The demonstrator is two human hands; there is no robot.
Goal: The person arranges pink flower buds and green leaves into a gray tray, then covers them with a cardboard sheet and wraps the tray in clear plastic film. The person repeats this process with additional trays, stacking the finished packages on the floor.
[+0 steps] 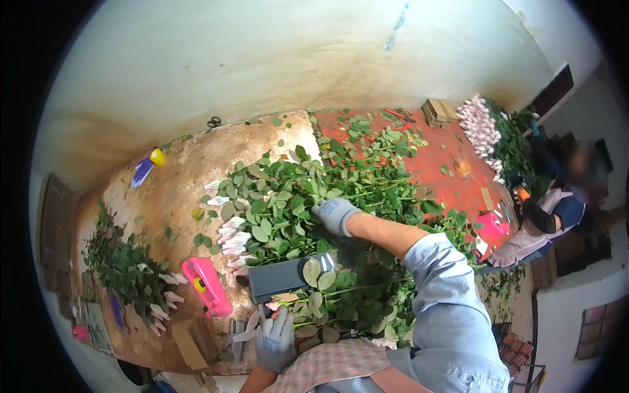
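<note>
Grey fabric gloves cover both of the worker's hands, and from where I stand the right hand (336, 216) is reaching into a thick pile of leafy flower stems (282, 196). Its fingertips are down among the leaves, so I cannot tell whether they grip a stem. The pile spreads out around that hand, with pale pink buds (234, 239) poking out to the hand's left.

Lower down, close to the worker's apron (327, 363), the left hand (276, 342) is beside a reddish bud (270, 306). Its fingers look bent, but I cannot make out whether they hold anything. Just beyond it lies a dark grey box (278, 278), with a few leaves over one end.

Beyond the left hand and to its left, a bright pink tape dispenser (206, 287) rests on the brown tabletop (183, 157). Nearer that hand is some folded cardboard (190, 344), and farther left lies a smaller bunch of flowers (131, 275).

Well past the right hand, black scissors (214, 122) lie close to the wall. Far to its right, a co-worker (540, 219) is near a heap of pale flowers (481, 128).
</note>
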